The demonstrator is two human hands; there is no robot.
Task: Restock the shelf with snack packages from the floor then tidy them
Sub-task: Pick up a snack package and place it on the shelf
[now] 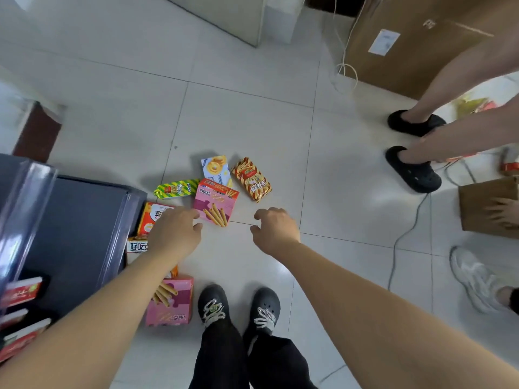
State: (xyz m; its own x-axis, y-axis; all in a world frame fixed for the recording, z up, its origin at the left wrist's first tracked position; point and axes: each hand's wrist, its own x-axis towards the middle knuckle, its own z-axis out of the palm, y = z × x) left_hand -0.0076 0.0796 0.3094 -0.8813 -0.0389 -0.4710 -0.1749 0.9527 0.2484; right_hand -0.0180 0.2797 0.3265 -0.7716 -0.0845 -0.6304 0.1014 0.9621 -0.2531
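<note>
Several snack packages lie on the white tile floor: a pink wafer-stick box (215, 202), a green-and-yellow striped pack (176, 188), a pale blue biscuit box (215, 169), a red-and-gold pack (251, 179), an orange box (153, 216) and a second pink box (171, 303) near my feet. My left hand (175, 233) hovers over the orange box, its fingertips close to the pink box's left corner, holding nothing. My right hand (273, 228) hangs right of the pink box with loosely curled fingers, empty. The dark grey shelf (75, 237) stands at the left.
Red boxes (21, 293) sit on the shelf's lower levels. Another person's legs in black clogs (412, 171) stand at the right. A large cardboard box (415, 37), a brown paper bag (488, 206), a grey cable (404, 234) and a white sneaker (474, 279) lie to the right.
</note>
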